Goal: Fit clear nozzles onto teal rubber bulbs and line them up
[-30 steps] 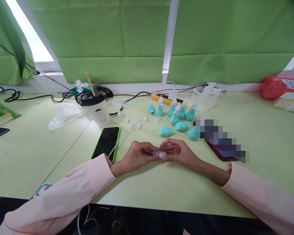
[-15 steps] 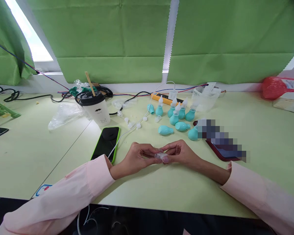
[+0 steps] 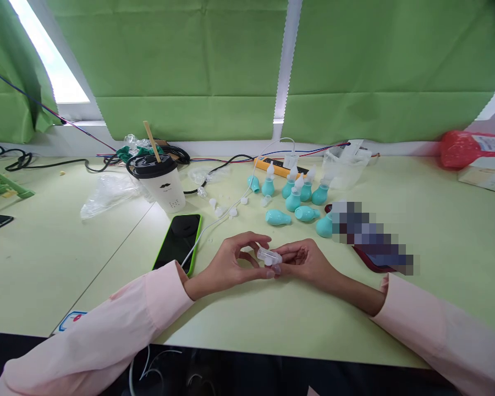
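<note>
A small clear plastic tube-like part [image 3: 268, 256], tilted above the table, is pinched at its right end by the fingers and thumb of my right hand [image 3: 309, 264]. My left hand [image 3: 235, 261] curves around its other end with thumb and fingers spread apart; whether the thumb tip touches the part I cannot tell. Beyond my hands lie turquoise squeeze bulbs [image 3: 278, 218], several standing upright with clear pointed tips [image 3: 270, 168] on them. Small clear plastic pieces [image 3: 220, 211] are scattered to their left, and another clear piece [image 3: 266, 201] lies nearer the bulbs.
A phone with a green case [image 3: 177, 242] lies left of my hands, a white cable [image 3: 214, 221] across it. Behind it stands a lidded paper cup [image 3: 165, 190]. At the right is a dark red phone [image 3: 367, 256], partly blurred. A power strip [image 3: 264, 165] lies at the back.
My left fingers have spread away from the clear plastic part, with the index finger lifting. The part now shows more fully, angled in my right hand.
</note>
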A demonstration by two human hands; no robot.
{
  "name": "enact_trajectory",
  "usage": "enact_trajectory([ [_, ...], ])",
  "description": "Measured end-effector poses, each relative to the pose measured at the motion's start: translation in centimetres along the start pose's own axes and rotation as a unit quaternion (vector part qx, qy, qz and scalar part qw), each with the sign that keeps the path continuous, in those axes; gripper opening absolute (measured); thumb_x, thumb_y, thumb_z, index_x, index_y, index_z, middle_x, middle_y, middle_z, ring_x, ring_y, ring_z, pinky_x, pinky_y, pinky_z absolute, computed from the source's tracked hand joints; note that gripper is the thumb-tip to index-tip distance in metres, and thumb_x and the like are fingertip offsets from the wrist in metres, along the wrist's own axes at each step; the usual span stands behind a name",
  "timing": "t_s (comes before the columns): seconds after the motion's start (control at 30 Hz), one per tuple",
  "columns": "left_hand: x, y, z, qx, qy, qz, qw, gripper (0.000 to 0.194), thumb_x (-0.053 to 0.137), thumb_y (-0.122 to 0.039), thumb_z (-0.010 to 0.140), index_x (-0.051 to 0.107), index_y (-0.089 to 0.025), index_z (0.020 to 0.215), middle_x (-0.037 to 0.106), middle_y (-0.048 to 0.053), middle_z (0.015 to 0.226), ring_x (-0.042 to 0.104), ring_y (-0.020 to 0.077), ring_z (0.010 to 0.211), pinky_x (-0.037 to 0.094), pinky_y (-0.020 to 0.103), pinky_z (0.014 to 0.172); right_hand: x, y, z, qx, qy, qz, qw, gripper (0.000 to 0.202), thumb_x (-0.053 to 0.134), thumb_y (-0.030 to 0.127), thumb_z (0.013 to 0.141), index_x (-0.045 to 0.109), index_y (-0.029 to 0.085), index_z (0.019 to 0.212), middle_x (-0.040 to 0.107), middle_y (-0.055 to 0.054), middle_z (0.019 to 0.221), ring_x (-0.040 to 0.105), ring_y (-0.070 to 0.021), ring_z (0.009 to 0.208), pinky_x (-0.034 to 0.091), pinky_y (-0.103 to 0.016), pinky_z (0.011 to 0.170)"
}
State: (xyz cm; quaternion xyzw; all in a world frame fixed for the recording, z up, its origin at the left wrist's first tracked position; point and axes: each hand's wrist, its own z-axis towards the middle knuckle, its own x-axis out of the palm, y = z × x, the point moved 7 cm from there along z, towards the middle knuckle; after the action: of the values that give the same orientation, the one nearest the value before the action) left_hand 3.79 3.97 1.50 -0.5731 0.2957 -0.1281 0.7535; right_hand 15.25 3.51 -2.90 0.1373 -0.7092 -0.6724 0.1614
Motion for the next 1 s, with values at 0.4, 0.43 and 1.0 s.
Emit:
enact_trajectory([
  [0.4, 0.06, 0.36, 0.2, -0.019, 0.022, 0.034, 0.999, 0.028, 0.058, -0.028, 0.067, 0.062, -0.01, 0.088, 0.059, 0.007, 0.078, 0.054, 0.0118, 0.067, 0.045, 0.021, 0.056, 0.16, -0.1, -0.12, 0.009, -0.004, -0.037, 0.999, 0.028, 0.069, 0.024, 0.058, 0.067, 0.013, 0.083, 0.065, -0.003, 0.06, 0.057, -0.0121, 0.055, 0.045, -0.025, 0.053],
  [0.43, 0.01, 0.36, 0.18, -0.021, 0.02, 0.038, 0.999, 0.028, 0.059, -0.029, 0.067, 0.062, -0.01, 0.087, 0.06, 0.007, 0.077, 0.054, 0.012, 0.067, 0.045, 0.021, 0.056, 0.17, -0.09, -0.11, 0.009, -0.005, -0.04, 0.999, 0.029, 0.069, 0.025, 0.057, 0.067, 0.013, 0.083, 0.065, -0.003, 0.06, 0.057, -0.0121, 0.055, 0.045, -0.025, 0.053],
  [1.0, 0.21, 0.56, 0.33, -0.028, 0.06, 0.0, 0.998, 0.027, 0.06, -0.027, 0.066, 0.062, -0.011, 0.088, 0.061, 0.008, 0.082, 0.056, 0.0135, 0.073, 0.047, 0.024, 0.062, 0.27, 0.47, -0.2, -0.011, -0.02, -0.095, 0.995, 0.027, 0.069, 0.03, 0.055, 0.067, 0.014, 0.076, 0.061, -0.001, 0.056, 0.052, -0.0099, 0.052, 0.041, -0.021, 0.048],
])
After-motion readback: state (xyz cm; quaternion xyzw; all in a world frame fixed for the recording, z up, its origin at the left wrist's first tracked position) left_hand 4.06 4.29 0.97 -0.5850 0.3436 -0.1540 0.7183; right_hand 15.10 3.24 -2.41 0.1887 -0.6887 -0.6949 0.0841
